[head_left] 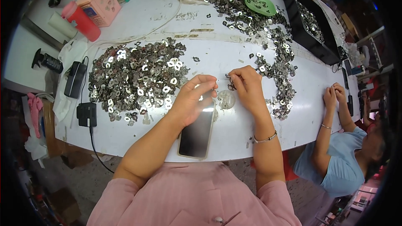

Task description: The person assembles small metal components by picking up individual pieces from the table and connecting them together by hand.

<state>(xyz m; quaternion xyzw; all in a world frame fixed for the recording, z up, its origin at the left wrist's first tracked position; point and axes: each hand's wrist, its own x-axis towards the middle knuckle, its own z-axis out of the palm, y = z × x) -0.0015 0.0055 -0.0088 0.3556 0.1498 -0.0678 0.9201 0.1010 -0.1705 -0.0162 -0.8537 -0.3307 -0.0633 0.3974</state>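
My left hand (pixel 193 99) is raised above the upper end of a dark-screened phone (pixel 195 136). Its fingers are curled and their tips drawn together; what they hold, if anything, I cannot make out. Just to its right, my right hand (pixel 248 87) pinches a small metal piece (pixel 228 75) between thumb and fingers. A bracelet circles that wrist. To the left spreads a big heap of small, flat, ring-like metal pieces (pixel 136 75), some shiny and some dark. Another strip of such pieces (pixel 281 67) lies beyond my right hand.
A green tray (pixel 260 10) rests on the far pile, beside a long black bin (pixel 289 0). A red bottle (pixel 83 23), pink box (pixel 100 6), spray bottle (pixel 49 62) and black adapter (pixel 86 114) stand left. A co-worker in blue (pixel 335 159) sits at right.
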